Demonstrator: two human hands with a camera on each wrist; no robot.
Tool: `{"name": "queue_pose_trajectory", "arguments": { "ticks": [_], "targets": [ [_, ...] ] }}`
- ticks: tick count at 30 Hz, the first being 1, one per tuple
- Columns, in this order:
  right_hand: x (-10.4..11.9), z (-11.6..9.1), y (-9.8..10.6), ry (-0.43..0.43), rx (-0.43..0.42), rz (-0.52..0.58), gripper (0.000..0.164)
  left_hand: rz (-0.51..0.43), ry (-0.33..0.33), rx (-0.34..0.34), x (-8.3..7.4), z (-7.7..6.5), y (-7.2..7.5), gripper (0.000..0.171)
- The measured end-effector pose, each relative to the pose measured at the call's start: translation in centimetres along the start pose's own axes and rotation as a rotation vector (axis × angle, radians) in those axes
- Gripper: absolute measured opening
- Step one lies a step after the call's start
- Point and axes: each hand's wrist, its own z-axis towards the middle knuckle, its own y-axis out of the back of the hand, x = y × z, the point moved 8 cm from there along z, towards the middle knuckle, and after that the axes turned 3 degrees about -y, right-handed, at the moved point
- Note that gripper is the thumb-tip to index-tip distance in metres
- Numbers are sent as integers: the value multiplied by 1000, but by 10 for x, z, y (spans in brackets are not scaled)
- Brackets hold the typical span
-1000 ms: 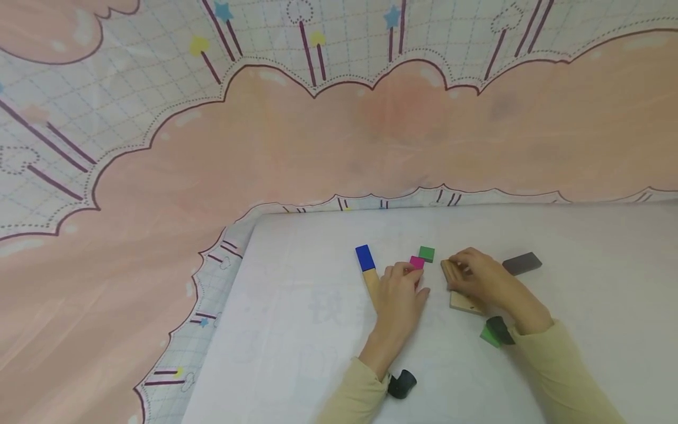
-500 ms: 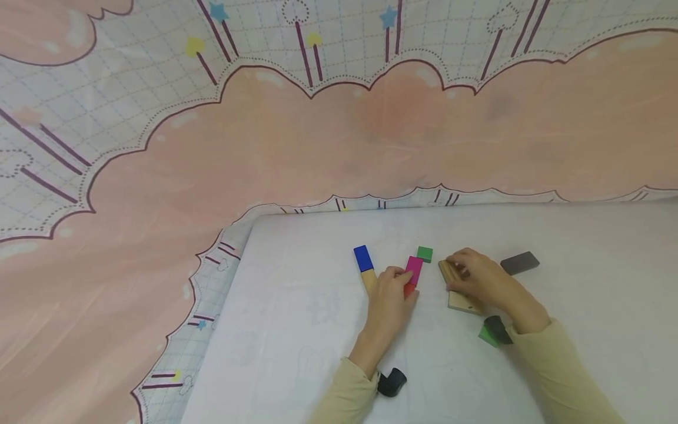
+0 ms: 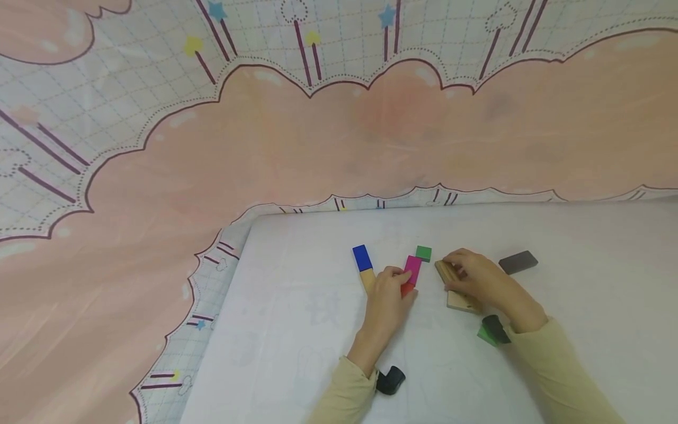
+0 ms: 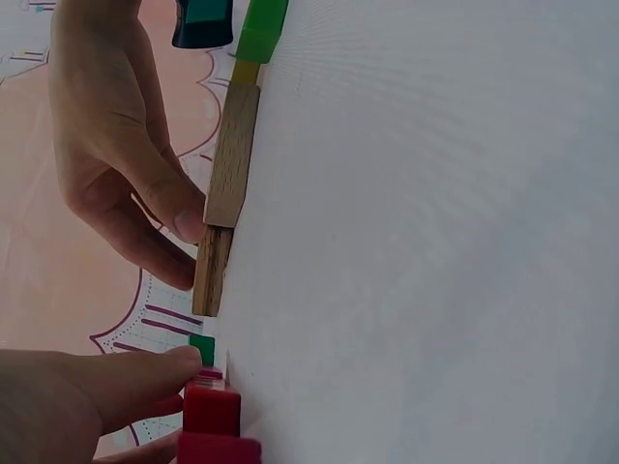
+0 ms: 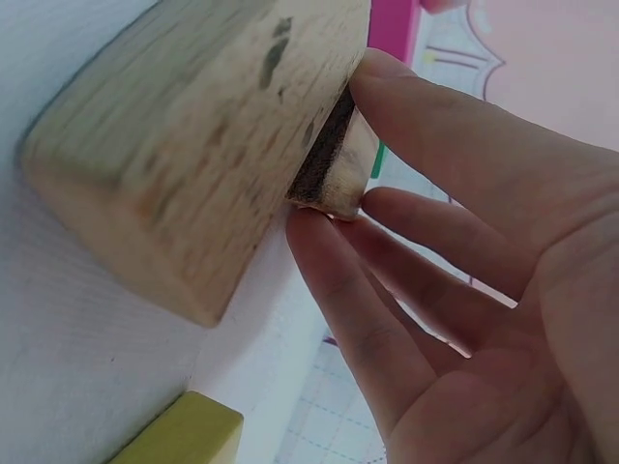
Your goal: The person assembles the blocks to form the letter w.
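In the head view my left hand (image 3: 385,309) straddles a short row of blocks, its index finger against a magenta block (image 3: 412,270) and its thumb beside a red block (image 3: 406,289). A green block (image 3: 423,253) touches the magenta one's far end. To the right, my right hand (image 3: 484,282) pinches a narrow wooden block (image 3: 444,272). The right wrist view shows this piece with a dark side (image 5: 329,155) between thumb and fingertips. A thicker plain wooden block (image 3: 462,302) lies right against it, toward the person.
A blue block (image 3: 362,257) meets a tan block (image 3: 367,280) end to end on the left. The dark grey block (image 3: 518,262) lies beyond the right wrist, and another green block (image 3: 487,335) is partly under the right wrist camera (image 3: 495,328). All rest on a white tabletop (image 3: 296,330).
My left hand has drawn back toward the person and slightly left, uncovering the magenta and red blocks. The right hand has shifted its wooden block slightly left.
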Motion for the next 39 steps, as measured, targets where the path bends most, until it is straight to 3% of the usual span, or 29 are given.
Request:
{"name": "queue_pose_trajectory", "arguments": {
  "ticks": [20, 39],
  "targets": [
    [6, 3, -4, 3, 43, -11, 53, -29, 26, 17, 2, 0, 0, 38],
    [8, 6, -6, 8, 30, -5, 54, -50, 35, 25, 3, -1, 0, 39]
  ]
}}
